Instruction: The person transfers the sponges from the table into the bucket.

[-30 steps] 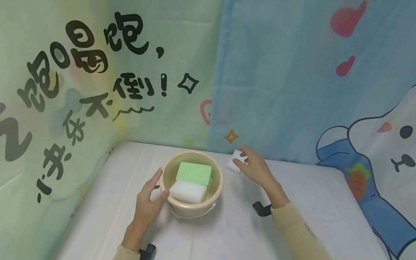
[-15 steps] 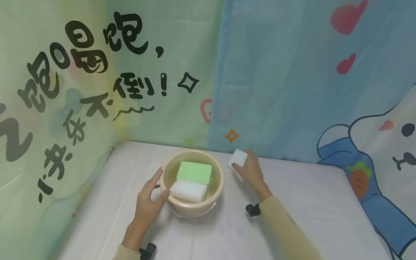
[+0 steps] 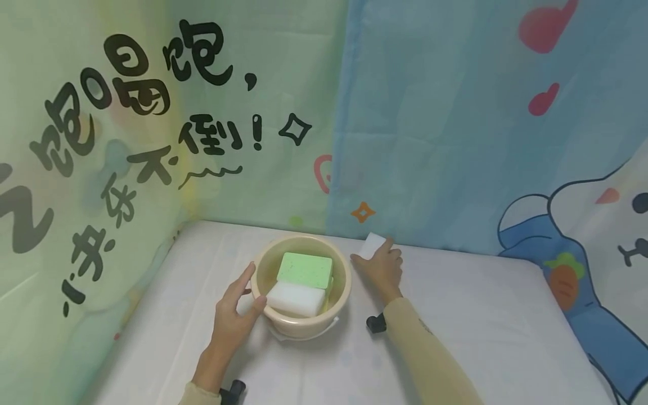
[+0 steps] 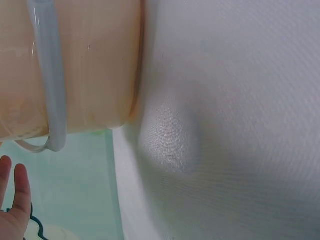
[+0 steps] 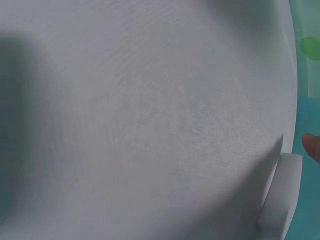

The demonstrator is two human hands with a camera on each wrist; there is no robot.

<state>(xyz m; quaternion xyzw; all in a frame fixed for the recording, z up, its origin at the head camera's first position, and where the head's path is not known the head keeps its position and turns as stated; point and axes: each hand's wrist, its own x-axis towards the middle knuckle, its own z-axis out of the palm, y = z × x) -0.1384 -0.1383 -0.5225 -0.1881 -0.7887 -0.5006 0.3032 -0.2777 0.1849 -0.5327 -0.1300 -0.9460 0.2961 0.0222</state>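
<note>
My left hand (image 3: 234,318) rests against the left side of a cream bucket (image 3: 345,292), its index fingertip and thumb at the rim. In the left wrist view two of its fingers (image 4: 22,187) stand straight beside the bucket. A green sponge (image 3: 306,269) and a white sponge (image 3: 295,298) lie inside; something yellow shows partly beneath them. Right of the bucket, my right hand (image 3: 382,273) is over a small white sponge (image 3: 372,245) on the table, thumb stretched out to its left. In the right wrist view one fingertip (image 5: 312,146) shows just above that sponge's corner.
A white cloth covers the table (image 3: 481,315). Printed curtains (image 3: 435,140) rise along its back and left sides, close behind the small white sponge. The bucket's pale handle (image 4: 52,85) hangs down its side.
My right hand has turned and moved slightly left and nearer the small white sponge, its thumb now spread out to the left. The left hand and bucket stay put.
</note>
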